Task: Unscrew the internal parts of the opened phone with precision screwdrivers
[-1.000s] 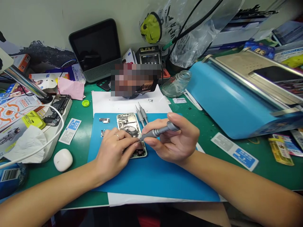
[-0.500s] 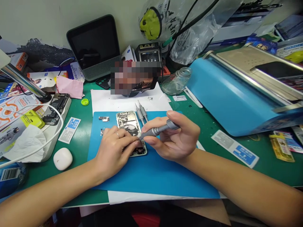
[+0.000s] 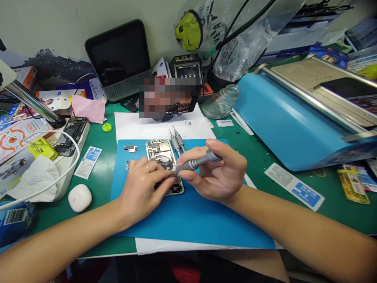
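An opened smartphone (image 3: 161, 151) lies on the blue mat (image 3: 194, 220), its inner parts exposed. My right hand (image 3: 220, 173) grips a grey screwdriver (image 3: 194, 163), which slants down left to the phone's lower half. My left hand (image 3: 144, 177) rests across the phone's left side. Its thumb and forefinger come together at the screwdriver's tip; whatever lies between them is hidden. Two more grey screwdrivers (image 3: 177, 140) lie beside the phone's upper right. Small phone parts, including a metal-shielded piece (image 3: 130, 148), are on the mat to the left.
A round white case (image 3: 79, 198) and a printed card (image 3: 88, 162) lie left of the mat. Behind stand a dark display (image 3: 119, 59) and a glass jar (image 3: 220, 102). A large blue machine (image 3: 273, 122) occupies the right. Another opened phone (image 3: 71, 135) lies far left.
The whole view has shifted slightly. Both hands keep nearly the same pose, with the screwdriver still at the phone's lower half; the left fingers have moved very little.
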Action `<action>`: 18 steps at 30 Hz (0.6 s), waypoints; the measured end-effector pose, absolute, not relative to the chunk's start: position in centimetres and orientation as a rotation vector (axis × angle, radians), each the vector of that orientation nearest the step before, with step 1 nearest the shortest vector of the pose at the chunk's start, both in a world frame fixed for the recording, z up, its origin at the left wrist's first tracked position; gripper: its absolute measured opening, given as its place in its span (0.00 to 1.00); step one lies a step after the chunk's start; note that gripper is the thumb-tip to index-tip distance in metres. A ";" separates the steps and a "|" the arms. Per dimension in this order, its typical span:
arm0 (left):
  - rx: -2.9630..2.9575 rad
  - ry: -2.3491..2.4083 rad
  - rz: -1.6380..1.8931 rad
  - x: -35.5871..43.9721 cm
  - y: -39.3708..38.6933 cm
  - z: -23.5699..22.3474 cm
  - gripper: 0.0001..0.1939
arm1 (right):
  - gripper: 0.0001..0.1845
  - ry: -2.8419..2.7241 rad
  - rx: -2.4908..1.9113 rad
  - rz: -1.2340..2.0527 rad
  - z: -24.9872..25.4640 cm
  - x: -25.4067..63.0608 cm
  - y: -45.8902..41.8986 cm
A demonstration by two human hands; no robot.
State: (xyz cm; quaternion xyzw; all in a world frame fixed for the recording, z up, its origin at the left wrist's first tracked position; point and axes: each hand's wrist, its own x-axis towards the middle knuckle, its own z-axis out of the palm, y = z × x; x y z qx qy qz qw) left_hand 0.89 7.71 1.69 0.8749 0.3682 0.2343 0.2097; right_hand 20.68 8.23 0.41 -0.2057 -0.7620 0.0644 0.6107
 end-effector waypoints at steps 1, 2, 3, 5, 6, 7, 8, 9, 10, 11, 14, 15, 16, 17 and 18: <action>2.431 1.037 0.651 0.9 7.7 1.7 0.11 | 0.43 -1.750 -0.475 0.155 0.4 20.7 8.3; 2.426 1.047 0.653 0.9 7.7 1.7 0.11 | 0.42 -1.740 -0.477 0.161 0.4 20.7 8.3; 2.420 1.053 0.658 0.9 7.7 1.7 0.11 | 0.42 -1.730 -0.482 0.165 0.4 20.7 8.3; 2.408 1.057 0.664 0.9 7.7 1.7 0.11 | 0.41 -1.715 -0.499 0.171 0.4 20.7 8.3; 2.404 1.056 0.667 0.9 7.6 1.7 0.11 | 0.41 -1.714 -0.506 0.170 0.4 20.7 8.3; 2.401 1.053 0.669 0.9 7.6 1.7 0.11 | 0.41 -1.715 -0.507 0.168 0.4 20.7 8.3; 2.398 1.052 0.669 0.9 7.6 1.7 0.11 | 0.41 -1.715 -0.501 0.166 0.4 20.7 8.4; 2.395 1.051 0.666 0.9 7.6 1.7 0.11 | 0.41 -1.714 -0.493 0.168 0.3 20.7 8.4; 2.395 1.051 0.664 0.9 7.6 1.7 0.11 | 0.41 -1.712 -0.487 0.174 0.3 20.7 8.4; 2.396 1.050 0.661 0.9 7.6 1.7 0.11 | 0.41 -1.711 -0.484 0.182 0.3 20.7 8.4; 2.410 1.045 0.646 0.9 7.6 1.7 0.13 | 0.42 -1.711 -0.498 0.185 0.3 20.7 8.5; 2.416 1.043 0.640 0.9 7.6 1.7 0.13 | 0.42 -1.715 -0.500 0.176 0.3 20.7 8.5; 2.421 1.042 0.635 0.9 7.7 1.7 0.14 | 0.42 -1.718 -0.501 0.167 0.3 20.7 8.5; 2.424 1.040 0.633 0.9 7.7 1.7 0.14 | 0.42 -1.721 -0.500 0.158 0.3 20.6 8.5; 2.425 1.037 0.633 0.9 7.7 1.8 0.14 | 0.42 -1.723 -0.502 0.152 0.3 20.6 8.5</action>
